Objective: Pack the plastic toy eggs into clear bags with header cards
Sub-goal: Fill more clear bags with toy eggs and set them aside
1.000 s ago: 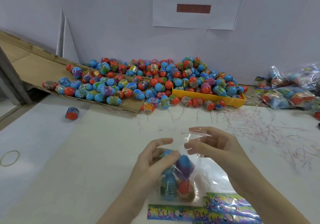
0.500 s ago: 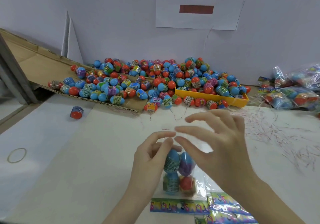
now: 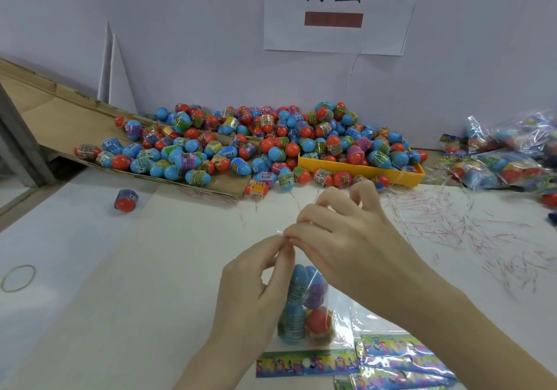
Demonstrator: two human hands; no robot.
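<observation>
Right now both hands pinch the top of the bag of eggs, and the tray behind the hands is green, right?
Not quite: the tray is yellow, as the head view shows. Both the left hand and right hand do pinch the top of the bag.

- Your hands (image 3: 289, 248) meet over the filled bag (image 3: 304, 305), which blocks the near middle of the desk (image 3: 150, 269).
- To your left the desk lies open, save a rubber band (image 3: 18, 278) and one stray egg (image 3: 126, 200).
- Behind, the egg pile (image 3: 256, 142), cardboard sheet (image 3: 60, 121) and yellow tray (image 3: 361, 171) bar the wall side.
- Right: loose threads (image 3: 467, 233) and packed bags (image 3: 506, 154); header cards (image 3: 346, 362) lie near you.
</observation>
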